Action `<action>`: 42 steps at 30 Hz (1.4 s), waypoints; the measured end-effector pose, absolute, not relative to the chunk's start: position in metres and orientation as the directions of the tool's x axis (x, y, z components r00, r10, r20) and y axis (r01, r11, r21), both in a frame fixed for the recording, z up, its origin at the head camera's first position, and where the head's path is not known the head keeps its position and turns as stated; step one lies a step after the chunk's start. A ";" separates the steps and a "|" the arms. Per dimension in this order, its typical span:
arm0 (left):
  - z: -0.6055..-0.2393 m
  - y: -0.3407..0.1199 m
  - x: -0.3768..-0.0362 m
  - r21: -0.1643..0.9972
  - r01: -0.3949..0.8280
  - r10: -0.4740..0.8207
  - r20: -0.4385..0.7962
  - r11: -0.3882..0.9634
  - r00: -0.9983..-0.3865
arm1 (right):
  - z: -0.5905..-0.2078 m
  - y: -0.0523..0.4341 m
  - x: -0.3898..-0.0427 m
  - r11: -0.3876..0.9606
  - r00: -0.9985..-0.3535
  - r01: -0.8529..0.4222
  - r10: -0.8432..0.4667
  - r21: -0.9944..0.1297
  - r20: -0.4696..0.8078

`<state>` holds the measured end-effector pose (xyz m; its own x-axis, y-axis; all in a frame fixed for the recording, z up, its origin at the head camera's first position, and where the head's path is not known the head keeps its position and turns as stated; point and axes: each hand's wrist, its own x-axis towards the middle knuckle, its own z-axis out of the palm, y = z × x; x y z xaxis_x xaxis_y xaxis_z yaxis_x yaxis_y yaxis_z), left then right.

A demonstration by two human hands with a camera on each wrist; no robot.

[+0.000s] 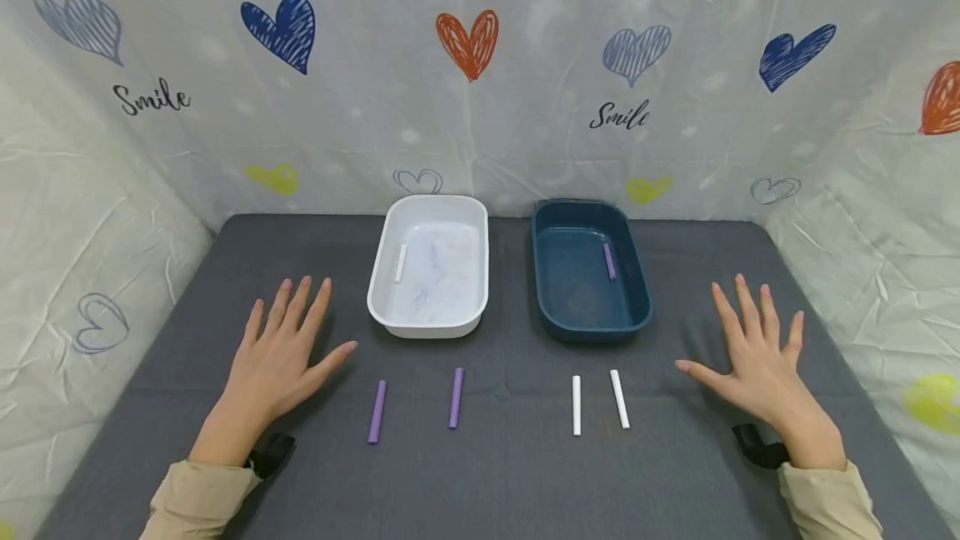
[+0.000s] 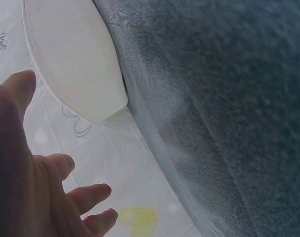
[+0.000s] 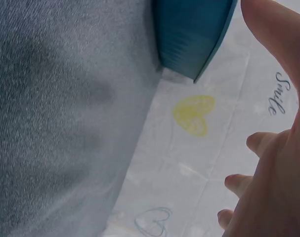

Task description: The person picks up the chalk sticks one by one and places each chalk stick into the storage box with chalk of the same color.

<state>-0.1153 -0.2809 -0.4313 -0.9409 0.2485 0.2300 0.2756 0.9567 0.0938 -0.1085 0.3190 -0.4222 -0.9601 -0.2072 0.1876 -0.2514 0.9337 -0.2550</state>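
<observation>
My left hand (image 1: 281,348) lies flat and spread on the grey table (image 1: 495,473), left of a white tub (image 1: 431,323) that holds one white stick (image 1: 401,263). My right hand (image 1: 757,352) lies flat and spread at the right, beside a dark blue tub (image 1: 592,327) holding one purple stick (image 1: 609,261). Between the hands, two purple sticks (image 1: 377,411) (image 1: 456,397) lie in front of the white tub and two white sticks (image 1: 576,404) (image 1: 619,398) in front of the blue tub. Neither hand holds anything. The wrist views show the left hand (image 2: 36,192) near the white tub (image 2: 75,64) and the right hand (image 3: 273,163) near the blue tub (image 3: 189,34).
A white cloth backdrop (image 1: 480,82) printed with hearts and "Smile" walls in the table at the back and both sides. Beige sleeves (image 1: 198,498) cover both forearms, with black wrist straps (image 1: 753,444) on the table.
</observation>
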 end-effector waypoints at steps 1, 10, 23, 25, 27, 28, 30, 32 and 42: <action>-0.431 -0.280 -0.116 0.093 0.279 0.251 0.234 0.956 -0.939 | -0.422 0.318 -0.108 0.932 -0.959 -0.255 -0.211 -0.258 0.188; -0.426 -0.277 -0.117 0.084 0.290 0.261 0.255 0.953 -0.931 | -0.425 0.308 -0.108 0.904 -0.940 -0.316 -0.257 -0.289 0.225; -0.428 -0.266 -0.125 0.099 0.314 0.279 0.267 0.944 -0.922 | -0.428 0.299 -0.107 0.888 -0.926 -0.355 -0.291 -0.293 0.240; -0.429 -0.265 -0.127 0.096 0.318 0.283 0.270 0.943 -0.920 | -0.428 0.297 -0.106 0.886 -0.924 -0.360 -0.296 -0.293 0.241; -0.430 -0.263 -0.128 0.093 0.322 0.287 0.274 0.942 -0.918 | -0.428 0.295 -0.105 0.883 -0.922 -0.365 -0.300 -0.295 0.244; -0.430 -0.263 -0.129 0.091 0.324 0.289 0.277 0.942 -0.917 | -0.428 0.294 -0.105 0.880 -0.921 -0.370 -0.304 -0.298 0.245; -0.431 -0.262 -0.130 0.088 0.327 0.292 0.279 0.941 -0.915 | -0.429 0.292 -0.105 0.876 -0.918 -0.377 -0.310 -0.302 0.245; -0.431 -0.260 -0.131 0.088 0.332 0.297 0.280 0.939 -0.913 | -0.429 0.290 -0.104 0.873 -0.916 -0.382 -0.315 -0.304 0.247; -0.432 -0.252 -0.138 0.090 0.335 0.301 0.271 0.938 -0.914 | -0.434 0.279 -0.103 0.864 -0.912 -0.399 -0.339 -0.306 0.231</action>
